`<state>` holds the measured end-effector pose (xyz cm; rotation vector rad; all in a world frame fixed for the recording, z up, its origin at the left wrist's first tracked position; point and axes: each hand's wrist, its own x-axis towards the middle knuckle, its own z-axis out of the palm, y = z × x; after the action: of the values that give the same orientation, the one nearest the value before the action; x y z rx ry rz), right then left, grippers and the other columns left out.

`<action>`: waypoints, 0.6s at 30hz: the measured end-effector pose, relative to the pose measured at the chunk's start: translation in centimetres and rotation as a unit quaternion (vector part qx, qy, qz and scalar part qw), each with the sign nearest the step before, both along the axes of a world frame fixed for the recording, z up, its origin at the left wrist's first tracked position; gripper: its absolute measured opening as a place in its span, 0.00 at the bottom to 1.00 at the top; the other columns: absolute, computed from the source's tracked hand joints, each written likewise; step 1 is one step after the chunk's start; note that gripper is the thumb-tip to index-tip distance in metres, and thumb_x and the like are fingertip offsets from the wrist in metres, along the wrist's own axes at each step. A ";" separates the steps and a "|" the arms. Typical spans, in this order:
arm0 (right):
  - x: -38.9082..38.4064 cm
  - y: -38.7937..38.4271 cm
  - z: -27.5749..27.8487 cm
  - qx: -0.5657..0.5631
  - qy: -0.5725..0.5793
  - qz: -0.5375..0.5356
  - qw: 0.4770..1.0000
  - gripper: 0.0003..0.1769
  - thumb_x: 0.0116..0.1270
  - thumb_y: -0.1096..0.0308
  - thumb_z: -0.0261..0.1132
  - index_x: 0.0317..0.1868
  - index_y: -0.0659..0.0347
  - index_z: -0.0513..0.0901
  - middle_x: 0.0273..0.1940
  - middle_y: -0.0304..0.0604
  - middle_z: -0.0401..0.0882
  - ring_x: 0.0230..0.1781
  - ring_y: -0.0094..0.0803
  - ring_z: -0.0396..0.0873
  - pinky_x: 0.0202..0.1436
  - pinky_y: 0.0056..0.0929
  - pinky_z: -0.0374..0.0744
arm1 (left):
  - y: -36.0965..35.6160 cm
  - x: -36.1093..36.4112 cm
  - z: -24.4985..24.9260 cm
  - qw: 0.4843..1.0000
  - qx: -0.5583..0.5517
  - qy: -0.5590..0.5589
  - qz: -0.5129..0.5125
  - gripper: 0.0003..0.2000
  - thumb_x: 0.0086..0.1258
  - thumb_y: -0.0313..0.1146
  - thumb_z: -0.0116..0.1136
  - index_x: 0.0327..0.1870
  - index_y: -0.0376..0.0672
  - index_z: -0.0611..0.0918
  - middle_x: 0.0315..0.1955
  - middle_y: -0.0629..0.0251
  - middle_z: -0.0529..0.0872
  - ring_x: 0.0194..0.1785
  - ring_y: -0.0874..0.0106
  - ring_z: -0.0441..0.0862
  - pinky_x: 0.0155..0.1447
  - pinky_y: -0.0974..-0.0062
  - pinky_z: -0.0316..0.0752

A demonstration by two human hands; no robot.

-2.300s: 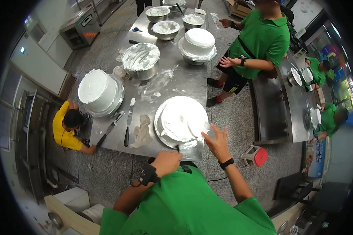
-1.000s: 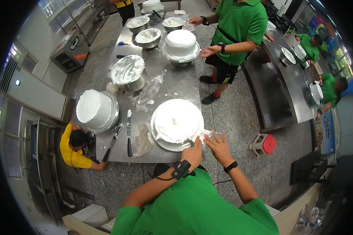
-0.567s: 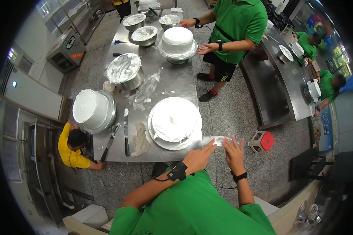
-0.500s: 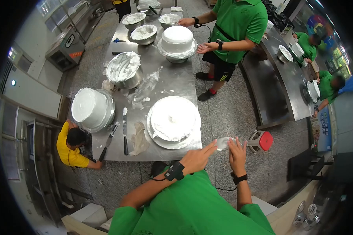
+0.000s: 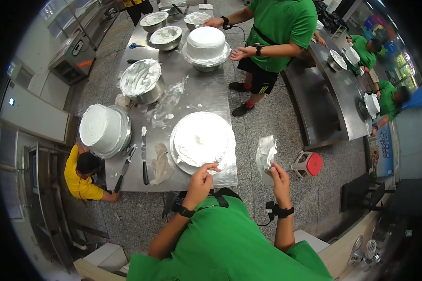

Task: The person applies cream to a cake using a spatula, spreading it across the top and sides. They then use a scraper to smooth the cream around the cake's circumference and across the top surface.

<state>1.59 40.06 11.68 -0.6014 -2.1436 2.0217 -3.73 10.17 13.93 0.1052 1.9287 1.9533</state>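
Note:
My right hand (image 5: 281, 181) pinches the lower edge of a thin, translucent plastic sheet (image 5: 266, 152) smeared with white cream, held upright beyond the table's right edge. My left hand (image 5: 201, 183) is half curled, fingertips a little apart, with nothing visible in it. It hovers by the near edge of a cream-covered round cake (image 5: 202, 138), which has a raised dab of cream in its middle. Left of the cake lie a crumpled cloth (image 5: 161, 164), a palette knife (image 5: 144, 157) and another spatula (image 5: 125, 167) with a dark handle.
On the steel table (image 5: 187, 100) stand a tall white cake (image 5: 101, 129), a metal bowl of cream (image 5: 143, 84) and more bowls. A co-worker in green (image 5: 283, 28) handles another cake (image 5: 205, 47). A person in yellow (image 5: 82, 173) crouches at left. A red-topped stool (image 5: 314, 164) stands at right.
My hands have come apart. The left has moved left and down toward the cake, while the right keeps the plastic sheet, now upright with cream visible on it.

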 end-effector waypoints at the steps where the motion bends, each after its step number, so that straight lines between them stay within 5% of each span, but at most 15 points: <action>1: -0.5 -0.6 1.1 -0.001 0.000 0.003 1.000 0.20 0.77 0.67 0.57 0.62 0.71 0.77 0.52 0.47 0.83 0.51 0.29 0.82 0.58 0.28 0.79 | -0.2 0.1 -0.2 0.999 0.027 -0.031 0.016 0.18 0.70 0.20 0.44 0.59 0.40 0.77 0.46 0.66 0.85 0.25 0.86 0.72 0.32 0.86 0.72; 5: -1.7 -2.8 3.3 -0.154 -0.051 0.040 0.986 0.21 0.77 0.68 0.57 0.64 0.72 0.73 0.51 0.43 0.80 0.50 0.35 0.84 0.57 0.32 0.81 | -1.0 0.7 -1.4 0.994 0.021 -0.101 -0.023 0.19 0.73 0.24 0.44 0.63 0.40 0.74 0.49 0.67 0.84 0.34 0.84 0.77 0.38 0.84 0.75; 8: -2.4 -4.5 4.1 -0.246 -0.054 0.091 0.963 0.19 0.77 0.68 0.56 0.63 0.71 0.73 0.48 0.41 0.80 0.48 0.36 0.85 0.55 0.35 0.82 | -1.0 0.7 -1.4 0.985 0.069 -0.111 -0.115 0.22 0.78 0.32 0.48 0.70 0.39 0.69 0.55 0.62 0.82 0.52 0.76 0.79 0.51 0.77 0.76; 14: -4.1 -7.1 5.9 -0.346 -0.082 0.200 0.913 0.20 0.77 0.68 0.57 0.62 0.73 0.73 0.49 0.42 0.80 0.49 0.35 0.84 0.57 0.32 0.80 | -1.6 0.0 -0.4 0.951 0.303 -0.047 -0.046 0.25 0.79 0.41 0.52 0.70 0.33 0.67 0.62 0.57 0.78 0.65 0.67 0.75 0.63 0.67 0.74; 18: -5.1 -7.9 5.1 -0.358 -0.126 0.253 0.890 0.20 0.77 0.68 0.57 0.62 0.73 0.73 0.51 0.44 0.80 0.49 0.33 0.83 0.58 0.31 0.80 | -2.0 -0.5 -0.2 0.941 0.336 -0.038 -0.028 0.29 0.76 0.43 0.57 0.70 0.34 0.66 0.65 0.57 0.75 0.67 0.67 0.73 0.67 0.65 0.70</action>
<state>-3.46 32.19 16.79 -0.4066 -1.7296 3.2337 -4.19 8.13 13.77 0.2618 1.1215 2.4455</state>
